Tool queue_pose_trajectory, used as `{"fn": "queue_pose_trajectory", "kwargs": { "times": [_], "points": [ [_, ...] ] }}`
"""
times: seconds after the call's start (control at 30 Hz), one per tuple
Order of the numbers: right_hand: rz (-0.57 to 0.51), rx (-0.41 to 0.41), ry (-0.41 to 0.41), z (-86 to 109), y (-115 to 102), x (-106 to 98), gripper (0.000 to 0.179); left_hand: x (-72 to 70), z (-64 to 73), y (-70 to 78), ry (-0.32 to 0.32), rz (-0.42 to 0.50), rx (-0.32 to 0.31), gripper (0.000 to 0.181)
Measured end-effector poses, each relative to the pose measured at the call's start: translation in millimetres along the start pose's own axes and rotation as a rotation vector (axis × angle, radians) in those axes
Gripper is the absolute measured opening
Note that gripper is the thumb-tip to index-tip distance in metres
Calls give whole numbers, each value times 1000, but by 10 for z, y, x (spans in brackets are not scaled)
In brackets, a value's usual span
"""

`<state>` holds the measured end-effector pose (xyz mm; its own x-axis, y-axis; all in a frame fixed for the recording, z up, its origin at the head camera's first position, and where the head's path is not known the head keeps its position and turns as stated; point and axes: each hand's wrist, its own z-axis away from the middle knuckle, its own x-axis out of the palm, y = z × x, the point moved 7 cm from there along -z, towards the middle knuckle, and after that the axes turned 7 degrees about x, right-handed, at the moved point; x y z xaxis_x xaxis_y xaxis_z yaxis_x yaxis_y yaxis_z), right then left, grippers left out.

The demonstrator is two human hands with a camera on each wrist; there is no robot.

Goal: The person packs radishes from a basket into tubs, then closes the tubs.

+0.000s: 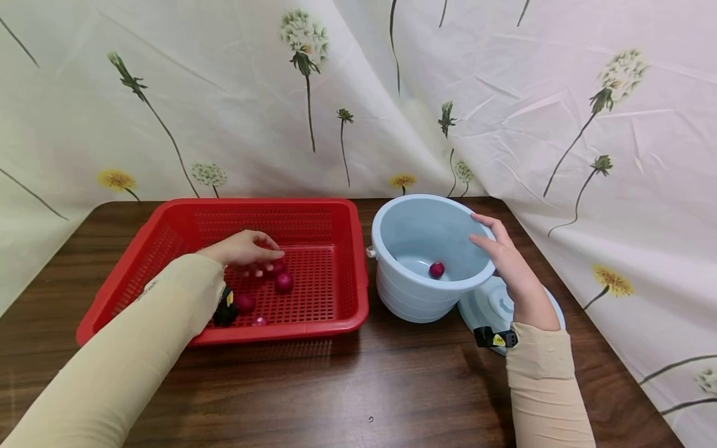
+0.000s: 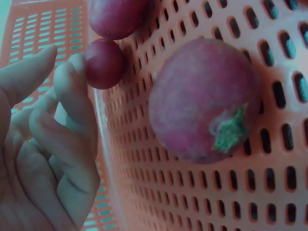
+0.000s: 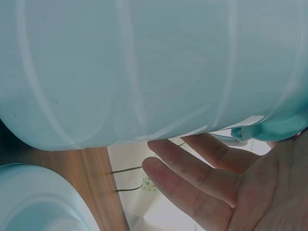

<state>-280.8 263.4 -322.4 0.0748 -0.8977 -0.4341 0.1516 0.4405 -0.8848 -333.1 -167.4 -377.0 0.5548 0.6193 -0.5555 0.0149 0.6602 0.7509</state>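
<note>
My left hand (image 1: 246, 250) hovers inside a red basket (image 1: 358, 267), its fingers loosely bent with nothing between them. Below and beside the fingertips lie several round purple-red radishes (image 1: 284, 282). In the left wrist view, a large radish (image 2: 204, 101) shows a green stem stub, and a smaller one (image 2: 105, 64) sits just past the fingertips. My right hand (image 1: 506, 255) holds the rim of a light blue bucket (image 1: 414, 298), thumb over the inside and other fingers along the outer wall (image 3: 144, 72). One radish (image 1: 437, 269) lies on the bucket's floor.
A light blue lid (image 1: 476, 308) lies on the table right of the bucket, partly under the right forearm. The brown wooden table (image 1: 336, 392) extends in front. A white flowered cloth (image 1: 252, 112) hangs behind and along the right side.
</note>
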Motion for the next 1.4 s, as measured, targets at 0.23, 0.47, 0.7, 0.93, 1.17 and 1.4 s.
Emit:
{"fn": "queue_pose_trajectory", "kwargs": {
  "times": [0.23,0.47,0.7,0.93,1.17,1.4],
  "points": [
    [0,1,1,0,-5,-2,61,112,34,-45,-88,93,-74,54],
    [10,4,8,-1,-5,-7,60,184,52,-82,-132,110,-112,54],
    [7,6,2,-8,0,-12,61,177,32,-48,-114,52,-81,48],
    [13,3,3,-21,9,-20,61,111,7,-21,-66,46,-56,52],
    [11,3,0,-19,0,-11,60,46,4,30,-25,47,-45,52],
    [4,6,-2,-14,0,-10,60,-12,24,148,-19,4,-14,49]
  ]
}}
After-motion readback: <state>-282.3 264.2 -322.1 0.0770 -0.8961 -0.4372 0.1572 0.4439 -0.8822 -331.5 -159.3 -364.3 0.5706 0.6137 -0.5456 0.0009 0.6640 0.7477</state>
